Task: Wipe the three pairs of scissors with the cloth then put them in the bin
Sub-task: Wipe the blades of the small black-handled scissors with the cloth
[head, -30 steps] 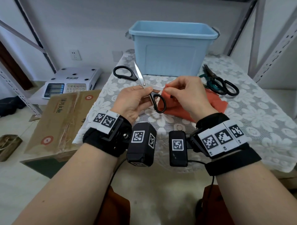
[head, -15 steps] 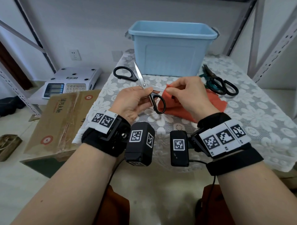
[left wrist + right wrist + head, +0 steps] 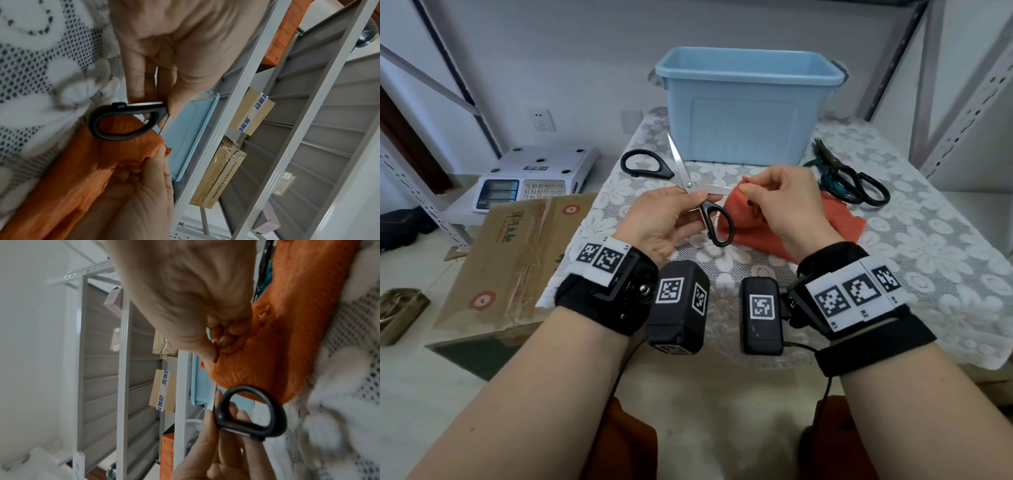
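The black-handled scissors are held spread wide open above the table, pinched near the pivot between the thumb and fingers of the left hand; one blade is pointed up and away from the hands, the other is directed sideways into the orange cloth. The cloth is gathered and pinched around that blade tip by the curled fingers of the right hand; its remainder is draped onto the lace tablecloth beneath that hand.

In the head view alone, the full layout is shown: the blue bin is placed beyond both hands; two further pairs of scissors are laid together beyond and to the right of the right hand, apart from the cloth; a weighing scale and a cardboard box are seen to the left of the left hand, off the table.

In the left wrist view, only the lower handle loop is shown, against the cloth; the blades are concealed. In the right wrist view, the pinch of the fingertips into the cloth is shown closely; shelving with taped cartons is recorded behind the bin in both wrist views only.
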